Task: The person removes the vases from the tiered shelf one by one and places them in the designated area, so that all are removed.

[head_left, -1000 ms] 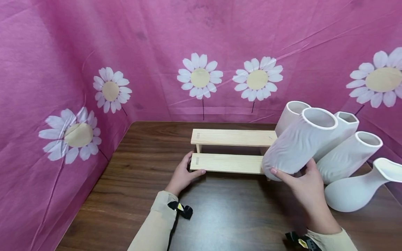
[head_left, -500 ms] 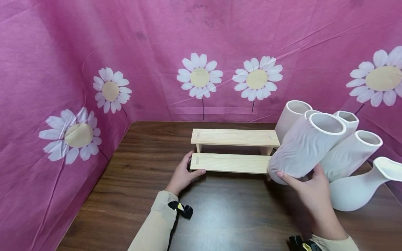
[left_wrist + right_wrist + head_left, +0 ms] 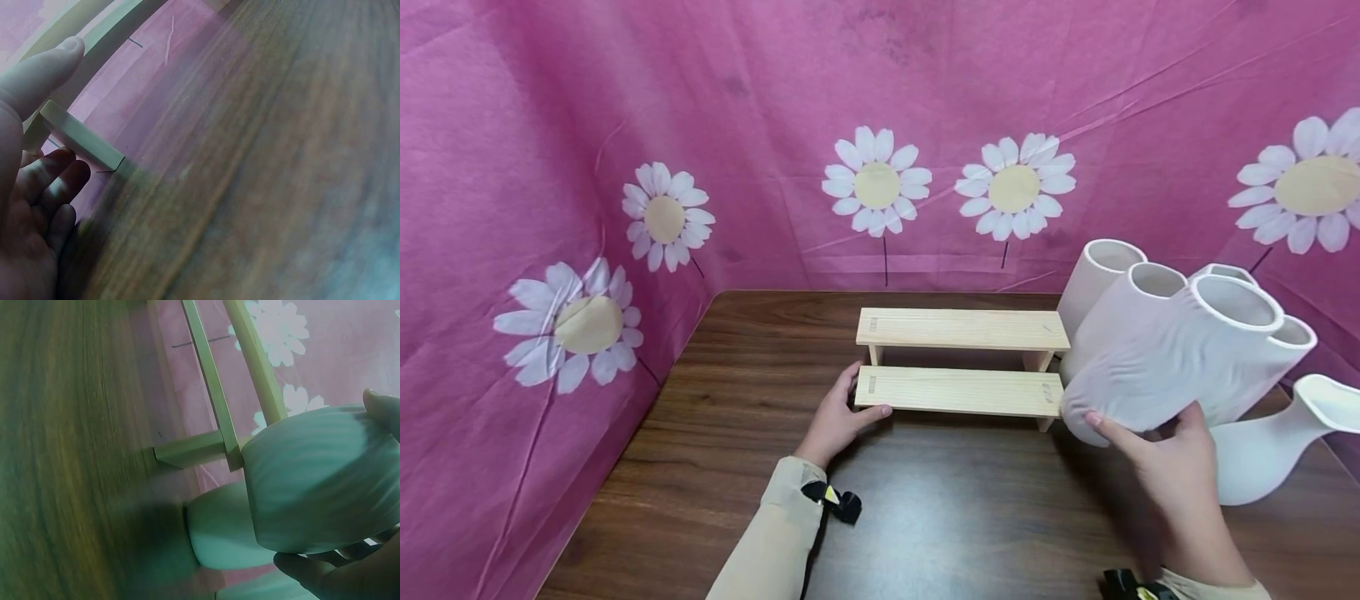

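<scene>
My right hand (image 3: pixel 1180 475) grips a white vase with a wavy ribbed surface (image 3: pixel 1172 358) low on its body, the vase leaning to the right. Its base shows off the table in the right wrist view, where the ribbed vase (image 3: pixel 319 481) hides parts of the others. At the left end of a two-step pale wooden stand (image 3: pixel 958 392), my left hand (image 3: pixel 835 425) holds the lower board. The left wrist view shows that thumb on the board's edge, with the fingers bent by the stand's leg (image 3: pixel 84 137). Both steps of the stand bear nothing.
Behind the held vase stand several white vases, among them a smooth round-mouthed one (image 3: pixel 1086 283) at the back. A bulbous, flared-neck vase (image 3: pixel 1258 458) leans at the far right. Pink flowered cloth (image 3: pixel 760 125) hangs behind the brown wooden table (image 3: pixel 925 508).
My right hand has moved right with the ribbed vase, away from the stand's right end, which now shows fully. A vase behind came into view. My left hand stays put.
</scene>
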